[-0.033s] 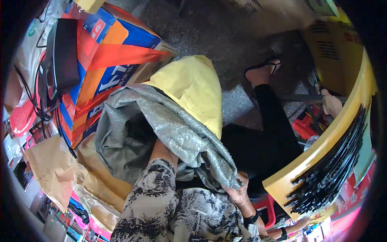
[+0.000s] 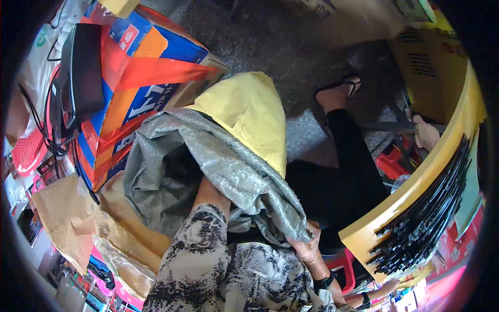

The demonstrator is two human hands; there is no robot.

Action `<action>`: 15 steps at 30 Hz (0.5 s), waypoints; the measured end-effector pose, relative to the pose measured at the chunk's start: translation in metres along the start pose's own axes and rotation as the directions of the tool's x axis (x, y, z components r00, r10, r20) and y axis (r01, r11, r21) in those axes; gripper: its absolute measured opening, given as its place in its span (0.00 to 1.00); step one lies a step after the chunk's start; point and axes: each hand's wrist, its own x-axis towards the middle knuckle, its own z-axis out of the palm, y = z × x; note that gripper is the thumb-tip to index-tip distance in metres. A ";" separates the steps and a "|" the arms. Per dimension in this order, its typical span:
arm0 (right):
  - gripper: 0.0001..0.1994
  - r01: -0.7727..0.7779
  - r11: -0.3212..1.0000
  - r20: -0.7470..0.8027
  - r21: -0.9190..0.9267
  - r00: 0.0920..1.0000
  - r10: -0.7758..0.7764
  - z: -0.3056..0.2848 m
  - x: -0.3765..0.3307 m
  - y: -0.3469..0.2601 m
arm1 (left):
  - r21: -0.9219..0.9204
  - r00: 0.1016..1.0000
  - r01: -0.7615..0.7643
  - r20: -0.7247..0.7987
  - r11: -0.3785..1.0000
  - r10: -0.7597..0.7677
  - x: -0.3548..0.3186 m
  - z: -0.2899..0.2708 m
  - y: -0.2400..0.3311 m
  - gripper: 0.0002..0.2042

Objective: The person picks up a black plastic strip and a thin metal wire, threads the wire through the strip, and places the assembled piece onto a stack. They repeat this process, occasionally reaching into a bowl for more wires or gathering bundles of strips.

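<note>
A large sack (image 2: 244,117), yellow outside with a grey woven inner side, lies across my lap with its mouth folded back. My left forearm (image 2: 210,200) reaches into that mouth. The left hand itself is hidden inside, so its fingers and anything they hold do not show. At the near right corner of the sack, my right hand (image 2: 307,244) is closed on the grey folded rim, fingers and thumb pinching the material. A dark watch (image 2: 325,281) is on the right wrist. What the sack contains cannot be seen.
A blue and orange carton (image 2: 136,99) with red tape stands left of the sack, beside a black device (image 2: 82,73) with cables. Brown paper (image 2: 67,221) lies nearer. On the right, a curved yellow panel (image 2: 416,182) borders a bundle of thin black strips (image 2: 423,218). A red tool (image 2: 392,164) lies beyond.
</note>
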 end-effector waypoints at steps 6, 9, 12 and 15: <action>0.22 -0.213 0.888 0.004 0.408 0.973 0.232 -0.004 0.031 -0.018 | 0.129 0.998 0.057 -0.047 0.990 -0.051 -0.051 -0.014 -0.017 0.13; 0.22 -0.203 0.844 -0.049 0.497 0.964 0.261 -0.006 0.059 -0.008 | 0.206 0.995 0.081 -0.073 0.975 -0.067 -0.068 -0.022 -0.018 0.13; 0.20 -0.171 0.909 -0.070 0.381 0.974 0.213 -0.011 0.070 0.000 | 0.290 0.994 0.088 -0.086 0.953 -0.066 -0.083 -0.028 -0.017 0.13; 0.20 -0.136 0.922 -0.093 0.363 0.979 0.181 -0.011 0.071 0.000 | 0.382 0.997 0.065 -0.073 0.922 -0.040 -0.090 -0.025 -0.012 0.13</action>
